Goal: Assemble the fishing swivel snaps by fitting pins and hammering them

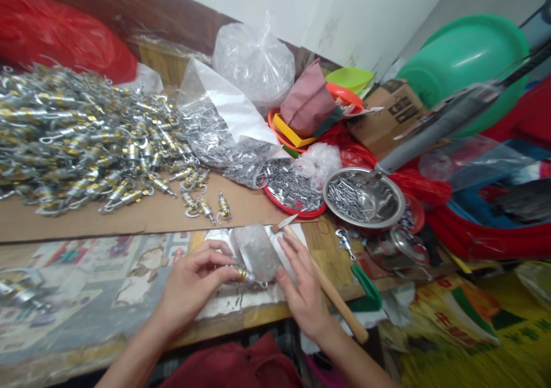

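Note:
Between the thumb and fingers of my left hand [206, 267] is a small silver and brass fitting [247, 275] with a ring at its right end. It lies at the lower edge of a grey metal block [257, 251] on white paper. My right hand [301, 282] rests at the block's right side, fingers apart, holding nothing visible. Beside that hand lies a hammer [338, 302], its wooden handle slanting down to the right and its head partly hidden behind the fingertips.
Many similar fittings [86, 141] are heaped on cardboard at the left. Behind the block stand a red tray [295, 213] of small metal parts and a steel bowl [387, 204] of pins. A green basin [465, 66] is at the back right.

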